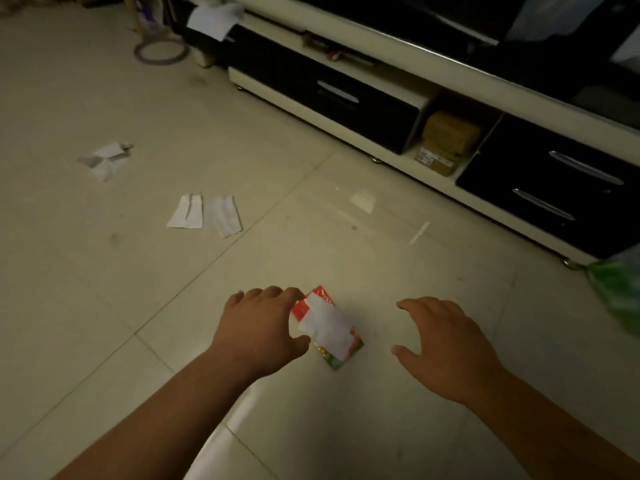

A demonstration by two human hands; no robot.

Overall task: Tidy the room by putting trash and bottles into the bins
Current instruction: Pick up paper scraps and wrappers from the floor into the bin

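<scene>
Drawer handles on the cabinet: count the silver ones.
3. One handle on the left black drawer, two on the right drawer block: upper and lower. More may lie outside the frame.

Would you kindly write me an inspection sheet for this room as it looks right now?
Surface: pale tiled floor, scuffed.
Job's things: red-and-white packet lying on the floor; flat paper scraps; crumpled paper. No bin seen.
Clutter: tape ring; green bag at the right edge.
Grippers: left hand open, fingers touching the packet; right hand open, apart from it.
Cables: nothing seen.
Surroundings: TV cabinet with dark drawers; cardboard box in its open shelf.
</scene>
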